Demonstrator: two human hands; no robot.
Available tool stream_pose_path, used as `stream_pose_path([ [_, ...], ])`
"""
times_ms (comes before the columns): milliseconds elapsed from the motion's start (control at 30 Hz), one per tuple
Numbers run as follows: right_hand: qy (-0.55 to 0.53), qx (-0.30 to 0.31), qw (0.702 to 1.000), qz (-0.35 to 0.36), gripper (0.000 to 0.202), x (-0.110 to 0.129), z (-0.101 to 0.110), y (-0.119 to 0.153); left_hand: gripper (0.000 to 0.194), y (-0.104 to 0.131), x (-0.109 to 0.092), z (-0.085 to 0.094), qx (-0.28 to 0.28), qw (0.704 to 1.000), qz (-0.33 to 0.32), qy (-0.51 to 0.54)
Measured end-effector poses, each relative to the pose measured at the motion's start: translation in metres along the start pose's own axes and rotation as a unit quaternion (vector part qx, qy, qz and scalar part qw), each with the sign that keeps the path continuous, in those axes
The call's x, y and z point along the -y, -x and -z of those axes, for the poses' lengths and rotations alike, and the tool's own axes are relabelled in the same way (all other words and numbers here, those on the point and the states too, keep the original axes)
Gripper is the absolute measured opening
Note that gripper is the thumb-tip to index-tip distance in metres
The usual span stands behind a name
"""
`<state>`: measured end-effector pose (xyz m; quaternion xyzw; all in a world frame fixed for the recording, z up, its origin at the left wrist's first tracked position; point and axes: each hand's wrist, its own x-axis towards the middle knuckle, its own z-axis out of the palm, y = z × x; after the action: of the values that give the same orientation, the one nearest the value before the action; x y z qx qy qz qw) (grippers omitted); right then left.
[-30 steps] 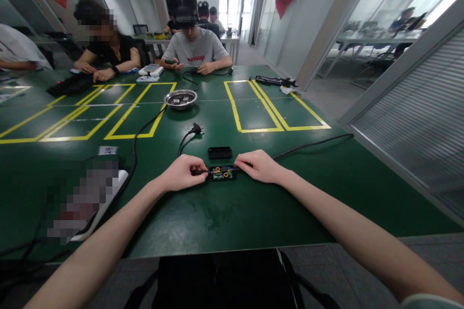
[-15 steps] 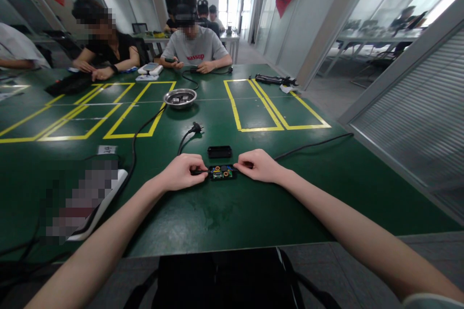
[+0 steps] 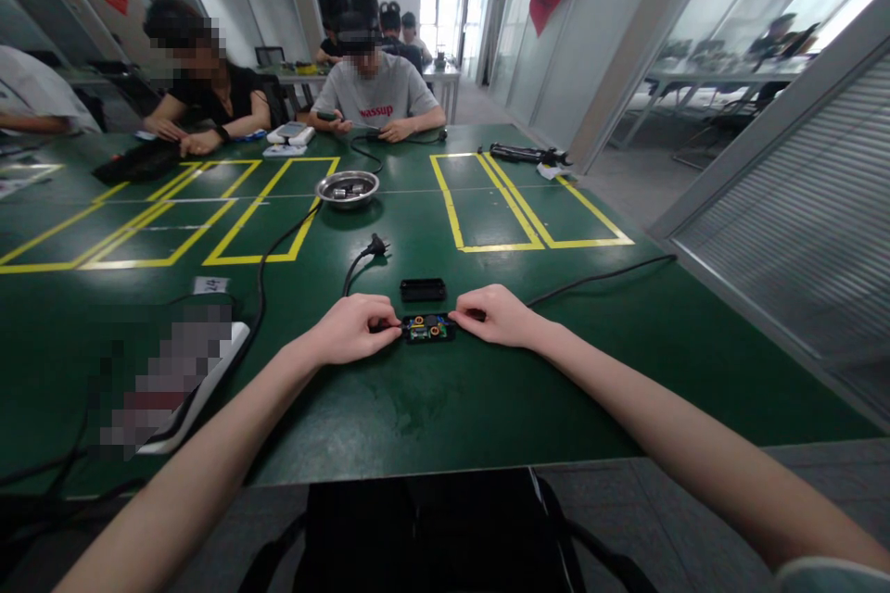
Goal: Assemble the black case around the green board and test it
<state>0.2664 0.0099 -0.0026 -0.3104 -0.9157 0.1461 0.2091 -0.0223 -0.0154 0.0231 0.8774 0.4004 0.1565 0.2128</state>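
Observation:
A small open black case [image 3: 428, 339] lies in front of me, showing a green circuit board [image 3: 421, 332] with copper-wound rings and a few wires. My left hand [image 3: 356, 329] is closed in a pinch on the black power cord at the case's left end. At the opposite end, my right hand [image 3: 497, 317] pinches the cable [image 3: 604, 278] that runs off to the right. Just beyond the case rests a matching black cover [image 3: 423, 289], apart from it. A two-pin plug [image 3: 376, 246] on a bent cord lies past my left hand.
A metal bowl [image 3: 372, 195] with small metal parts stands farther back. To the left is a white-edged device [image 3: 215, 375], its face blurred, with cords around it. Yellow tape [image 3: 497, 248] outlines areas on the green table [image 3: 473, 426]. Co-workers [image 3: 379, 93] sit across; a black folded stand [image 3: 525, 153] lies far right.
The view has shifted very slightly. Both hands keep their pinch at the case's two ends, and nothing else has visibly moved.

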Motion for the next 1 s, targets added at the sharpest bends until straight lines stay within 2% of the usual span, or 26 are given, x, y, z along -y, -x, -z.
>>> stream_pose_path([
  [200,0.05,-0.052,0.996,0.044,0.035,0.002,-0.003,-0.001,0.016,0.001,0.001,-0.003,-0.041,0.998,-0.037,-0.025],
  [300,0.061,-0.094,0.993,0.034,0.031,0.002,-0.005,-0.003,0.015,0.0,0.001,-0.006,-0.06,0.996,-0.053,-0.041],
  [400,0.059,-0.14,0.988,-0.025,0.025,0.0,-0.007,-0.006,0.017,-0.002,0.004,-0.01,-0.095,0.993,-0.021,-0.065],
  [533,0.055,-0.132,0.986,-0.091,0.015,-0.006,-0.012,-0.008,0.022,-0.007,0.009,-0.015,-0.162,0.981,0.059,-0.083],
  [767,-0.059,-0.135,0.979,-0.138,0.012,-0.006,-0.017,-0.009,0.027,-0.014,0.008,-0.023,-0.189,0.974,0.125,0.011],
  [900,-0.139,-0.147,0.959,-0.197,0.013,-0.005,-0.014,-0.01,0.025,-0.016,0.006,-0.023,-0.185,0.963,0.158,0.118],
  [1000,-0.177,-0.152,0.946,-0.226,0.017,-0.004,-0.013,-0.011,0.024,-0.016,0.003,-0.022,-0.177,0.957,0.168,0.156],
])
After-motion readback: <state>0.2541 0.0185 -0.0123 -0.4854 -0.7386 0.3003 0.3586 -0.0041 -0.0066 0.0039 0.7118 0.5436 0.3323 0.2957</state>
